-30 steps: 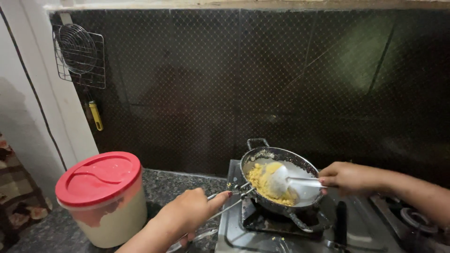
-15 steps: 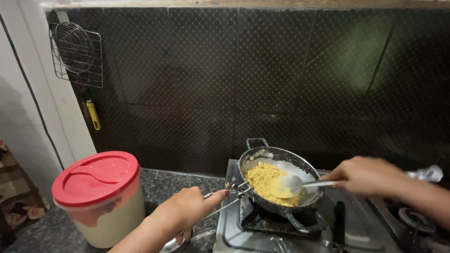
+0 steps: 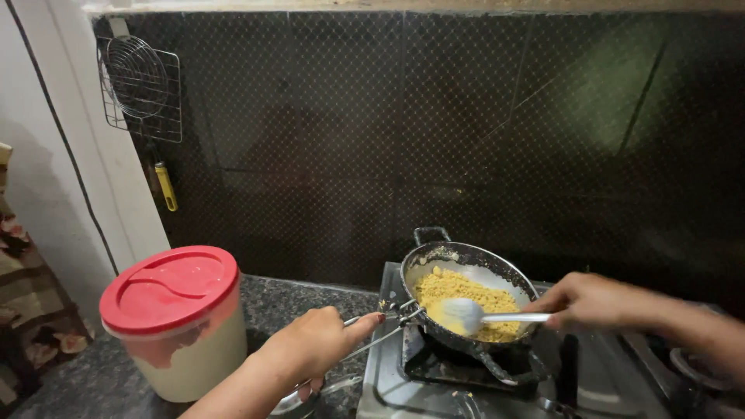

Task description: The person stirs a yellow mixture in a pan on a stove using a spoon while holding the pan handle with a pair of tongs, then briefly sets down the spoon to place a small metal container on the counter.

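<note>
- We are looking down at a small dark karahi pan (image 3: 466, 268) sitting on the burner of a steel gas stove (image 3: 388, 380), in front of a dark tiled wall.
- We are seeing the left hand (image 3: 314, 345) closing its grip on metal tongs (image 3: 380, 326), whose far end is clamping the near-left rim of the pan.
- We are seeing the right hand (image 3: 594, 302) closing its grip on the handle of a white spoon (image 3: 477, 314), coming in from the right.
- The spoon's bowl is resting inside the pan, touching the yellow crumbly food (image 3: 458, 291) near its front edge.
- The food is lying across the floor of the pan, heaped toward the left and the middle, leaving the far-right inner wall bare.
- We are noting a cream plastic container with a red lid (image 3: 174, 318) standing on the speckled stone table (image 3: 287, 299), well to the left of the stove.
- We are noting a wire rack (image 3: 140, 85) hanging on the wall at upper left, with a yellow-handled tool (image 3: 165, 186) hanging just below it.
- A rounded steel object is showing beneath the left wrist; we cannot tell what it is.
</note>
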